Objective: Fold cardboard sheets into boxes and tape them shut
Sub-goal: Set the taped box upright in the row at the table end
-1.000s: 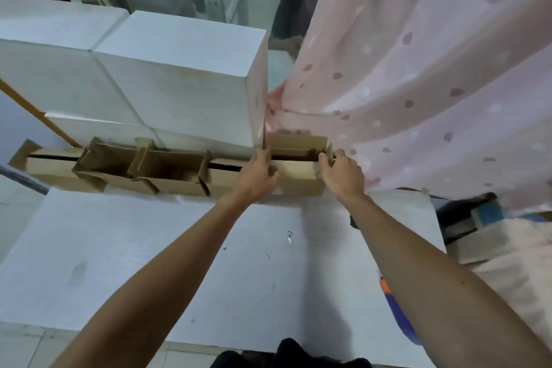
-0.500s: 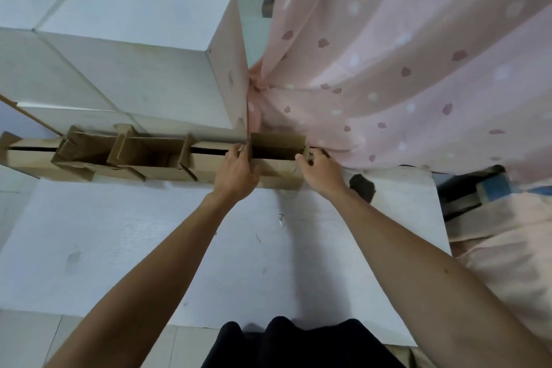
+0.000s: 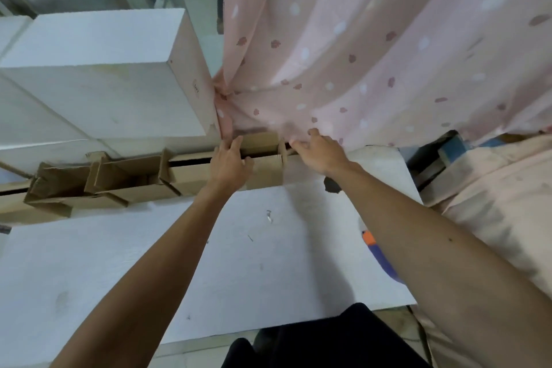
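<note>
Hands on rightmost cardboard box [image 3: 263, 172] of a row standing at far edge of white table [image 3: 239, 263], just under white stacked boxes [image 3: 98, 75]. Compared with half a second ago, right hand [image 3: 321, 152] no longer pinching the box's right end: now lifted off it, fingers spread and loose, holding nothing, fingertips reaching into hem of pink curtain [image 3: 358, 54] that hangs over the box. Left hand [image 3: 230, 164] as before on the box's left part, palm flat on the front wall, fingers hooked over the upper edge into the open slot, so a hold on the box but not a closed fist. Probably means box placed in the row and the right hand now freeing the cloth from it, or letting go; taping not begun on this one, no tape seen. Only one view given. Hidden: back wall and right flap [image 3: 281, 155] partly under the curtain, so shape of that end hard to judge; inside of the slot dark. Orange and blue object [image 3: 377, 251] near the right forearm cut off by the arm, possibly a tool, not sure. Other boxes [image 3: 98, 179] to the left open, flaps up.
</note>
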